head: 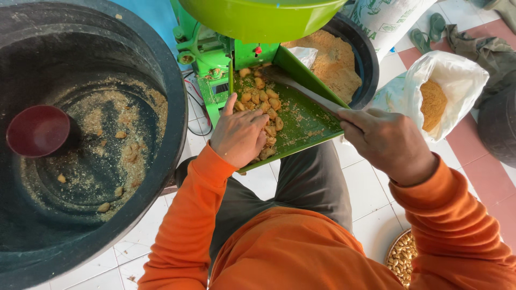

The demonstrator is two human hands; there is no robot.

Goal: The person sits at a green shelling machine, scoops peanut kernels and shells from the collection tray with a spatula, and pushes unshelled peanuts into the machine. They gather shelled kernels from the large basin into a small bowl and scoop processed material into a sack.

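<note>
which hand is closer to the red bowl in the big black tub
Left. The left hand rests on the nuts in the green tray, beside the black tub holding the red bowl; the right hand is farther off, gripping a stick.

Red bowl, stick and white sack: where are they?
Red bowl (37, 130), head view, middle of its inside.
Stick (306, 92), head view, mid-shaft above the tray.
White sack (457, 80), head view, its outer side.

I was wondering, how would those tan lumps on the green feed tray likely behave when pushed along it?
The tan lumps lie loose and separate, so they would probably slide or tumble singly rather than move together. Crumbs on the green tray suggest they crumble under pressure. The tray slopes, so pieces nudged by the left hand may slip downhill.
</note>
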